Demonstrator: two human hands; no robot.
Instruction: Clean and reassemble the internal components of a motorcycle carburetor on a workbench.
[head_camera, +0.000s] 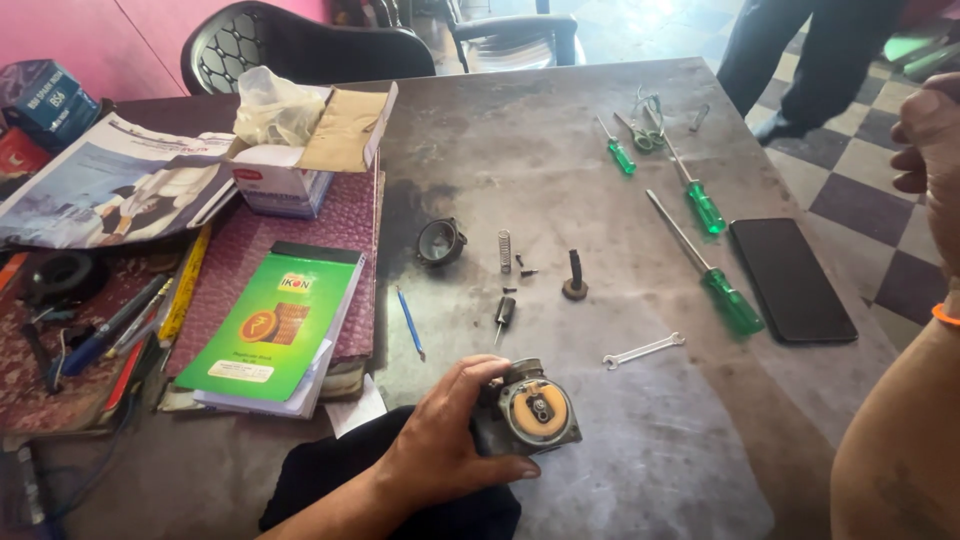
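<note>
My left hand (440, 445) grips a small metal carburettor-like part (530, 412) with a round orange-and-grey face, held just above the near edge of the dark table (650, 450). Loose pieces lie just beyond it: a small black plug (504, 312), tiny screws (522, 270), a spring (504, 250), a black round cap (440, 241) and a black plunger (574, 280). My right hand (928, 150) hangs at the right edge with curled fingers, away from the table and partly cut off. An orange band (945, 316) is on that wrist.
Three green-handled screwdrivers (705, 205), scissors (645, 125), a small spanner (643, 350) and a black phone (790, 280) lie on the right. A blue pen (410, 322), green booklet (275, 325), white box (285, 180) and magazine (110, 180) are left. Another person's legs (800, 60) stand behind.
</note>
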